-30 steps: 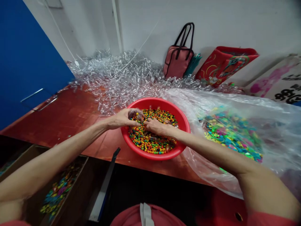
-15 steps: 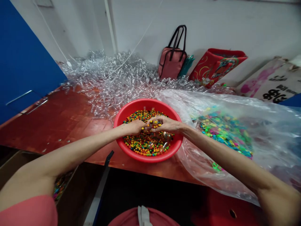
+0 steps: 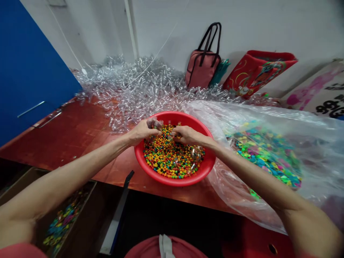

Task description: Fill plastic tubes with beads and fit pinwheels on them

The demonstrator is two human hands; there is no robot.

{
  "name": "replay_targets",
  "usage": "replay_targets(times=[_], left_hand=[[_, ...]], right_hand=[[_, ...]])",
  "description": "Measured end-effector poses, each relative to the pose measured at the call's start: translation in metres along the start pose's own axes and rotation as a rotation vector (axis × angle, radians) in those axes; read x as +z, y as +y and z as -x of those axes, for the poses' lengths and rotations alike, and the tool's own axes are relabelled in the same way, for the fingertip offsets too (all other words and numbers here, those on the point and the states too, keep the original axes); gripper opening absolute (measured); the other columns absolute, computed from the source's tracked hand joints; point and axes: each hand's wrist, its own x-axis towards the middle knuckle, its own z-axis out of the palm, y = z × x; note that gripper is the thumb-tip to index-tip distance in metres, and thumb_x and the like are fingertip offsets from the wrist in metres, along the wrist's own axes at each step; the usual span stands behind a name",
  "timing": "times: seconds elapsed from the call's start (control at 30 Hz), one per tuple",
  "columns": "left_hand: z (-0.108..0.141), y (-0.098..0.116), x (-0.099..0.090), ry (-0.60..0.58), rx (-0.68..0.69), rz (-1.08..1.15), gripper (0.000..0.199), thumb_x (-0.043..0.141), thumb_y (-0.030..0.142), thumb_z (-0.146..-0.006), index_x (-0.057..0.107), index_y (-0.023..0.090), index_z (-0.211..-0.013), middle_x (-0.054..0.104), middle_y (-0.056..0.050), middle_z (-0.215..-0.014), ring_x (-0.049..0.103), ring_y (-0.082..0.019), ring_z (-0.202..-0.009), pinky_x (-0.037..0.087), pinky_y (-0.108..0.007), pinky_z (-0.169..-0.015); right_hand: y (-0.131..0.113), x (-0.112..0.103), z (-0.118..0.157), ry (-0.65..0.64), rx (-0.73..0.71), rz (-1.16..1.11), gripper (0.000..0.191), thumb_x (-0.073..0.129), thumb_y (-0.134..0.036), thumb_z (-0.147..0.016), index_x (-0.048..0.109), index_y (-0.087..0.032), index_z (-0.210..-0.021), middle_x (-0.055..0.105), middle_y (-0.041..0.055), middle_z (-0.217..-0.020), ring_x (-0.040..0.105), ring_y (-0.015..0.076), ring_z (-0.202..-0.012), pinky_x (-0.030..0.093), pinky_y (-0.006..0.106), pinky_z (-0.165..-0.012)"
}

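A round red basin (image 3: 208, 168) stands on the table, filled with small round multicoloured balls (image 3: 166, 157). Over its left rim, my left hand (image 3: 141, 132) is closed around small clear plastic tubes (image 3: 155, 124). My right hand (image 3: 188, 135) is inside the basin, just above the balls, with its fingers curled together; what lies between them is mostly hidden. Several more clear plastic pieces (image 3: 196, 153) rest among the balls at the right side of the basin.
A large heap of clear tubes (image 3: 139, 86) spreads along the wall. On the right lies a clear plastic bag (image 3: 317, 143) of colourful plastic pieces (image 3: 268, 157). Behind stand a pink bag (image 3: 201, 70) and a red gift bag (image 3: 242, 77). An open carton (image 3: 83, 215) sits below the table's left edge.
My hands were together over the middle of the basin, with balls at the right fingers. Now they are apart: the left has moved left to the rim with clear tubes.
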Motion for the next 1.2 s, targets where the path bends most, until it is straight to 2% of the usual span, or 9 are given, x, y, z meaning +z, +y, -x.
replay_targets(times=[0.1, 0.2, 0.3, 0.47, 0.63, 0.77, 0.87, 1.03, 1.2], left_hand=[[0.005, 0.0, -0.01, 0.058, 0.054, 0.019, 0.031, 0.083, 0.026, -0.065, 0.07, 0.015, -0.092, 0.071, -0.004, -0.09, 0.061, -0.012, -0.071, 0.051, -0.024, -0.058], [0.006, -0.002, -0.015, 0.088, 0.076, 0.062, 0.032, 0.082, 0.025, -0.065, 0.07, 0.015, -0.093, 0.073, -0.005, -0.091, 0.062, -0.012, -0.07, 0.051, -0.023, -0.057], [0.007, -0.001, -0.02, 0.108, 0.081, 0.105, 0.037, 0.082, 0.025, -0.065, 0.07, 0.015, -0.099, 0.073, -0.005, -0.091, 0.063, -0.012, -0.069, 0.052, -0.024, -0.056], [0.01, 0.006, -0.026, 0.097, 0.108, 0.084, 0.032, 0.082, 0.025, -0.065, 0.071, 0.015, -0.094, 0.075, -0.006, -0.092, 0.067, -0.015, -0.078, 0.053, -0.026, -0.065], [0.015, 0.027, -0.01, -0.085, 0.109, 0.089, 0.035, 0.084, 0.027, -0.066, 0.073, 0.015, -0.097, 0.076, -0.007, -0.101, 0.068, -0.016, -0.082, 0.052, -0.028, -0.069], [0.012, 0.045, 0.017, -0.225, 0.131, 0.127, 0.03, 0.083, 0.026, -0.065, 0.071, 0.016, -0.09, 0.075, -0.006, -0.098, 0.069, -0.018, -0.088, 0.052, -0.031, -0.079], [0.005, 0.048, 0.029, -0.233, 0.143, 0.132, 0.026, 0.083, 0.024, -0.064, 0.068, 0.016, -0.083, 0.071, -0.002, -0.085, 0.066, -0.016, -0.082, 0.05, -0.031, -0.079], [0.001, 0.047, 0.027, -0.226, 0.108, 0.116, 0.03, 0.084, 0.026, -0.063, 0.07, 0.016, -0.087, 0.073, -0.003, -0.09, 0.066, -0.017, -0.085, 0.05, -0.032, -0.08], [0.001, 0.049, 0.026, -0.18, 0.042, 0.142, 0.03, 0.082, 0.025, -0.064, 0.071, 0.016, -0.091, 0.073, -0.003, -0.088, 0.065, -0.015, -0.078, 0.047, -0.028, -0.068]], right_hand=[[-0.023, 0.026, -0.012, -0.122, 0.01, 0.272, 0.021, 0.053, -0.007, -0.096, 0.074, -0.013, -0.094, 0.071, 0.0169, -0.112, 0.065, 0.0253, -0.099, 0.048, 0.032, -0.082], [-0.039, 0.044, -0.019, -0.303, -0.083, 0.139, 0.026, 0.052, 0.0, -0.091, 0.075, -0.012, -0.096, 0.074, 0.0151, -0.106, 0.066, 0.0242, -0.094, 0.049, 0.032, -0.081], [-0.037, 0.041, -0.023, -0.398, -0.135, -0.057, 0.031, 0.062, 0.001, -0.082, 0.075, -0.016, -0.105, 0.076, 0.0044, -0.1, 0.066, 0.0197, -0.091, 0.051, 0.028, -0.082], [-0.013, 0.012, -0.007, -0.284, 0.024, -0.73, 0.028, 0.077, -0.025, -0.084, 0.074, -0.017, -0.111, 0.075, 0.004, -0.111, 0.067, 0.0197, -0.101, 0.054, 0.034, -0.093], [-0.001, 0.0, 0.014, -0.216, 0.243, -1.082, 0.037, 0.084, -0.027, -0.079, 0.073, -0.02, -0.114, 0.074, 0.0066, -0.116, 0.066, 0.0185, -0.096, 0.057, 0.032, -0.085], [-0.003, -0.003, 0.018, -0.198, 0.226, -1.157, 0.041, 0.088, -0.03, -0.075, 0.075, -0.019, -0.112, 0.073, 0.0051, -0.108, 0.065, 0.0164, -0.09, 0.058, 0.027, -0.076], [-0.008, -0.008, 0.02, -0.155, 0.194, -1.137, 0.039, 0.088, -0.031, -0.074, 0.075, -0.018, -0.108, 0.071, 0.004, -0.102, 0.063, 0.0155, -0.087, 0.059, 0.027, -0.073], [-0.019, -0.013, 0.023, -0.069, 0.16, -1.063, 0.034, 0.086, -0.036, -0.076, 0.075, -0.019, -0.103, 0.07, 0.0053, -0.102, 0.062, 0.0172, -0.088, 0.06, 0.028, -0.07], [-0.018, -0.005, 0.017, -0.023, 0.121, -0.987, 0.03, 0.082, -0.039, -0.079, 0.072, -0.018, -0.098, 0.067, 0.0037, -0.093, 0.058, 0.0152, -0.078, 0.058, 0.028, -0.063]])
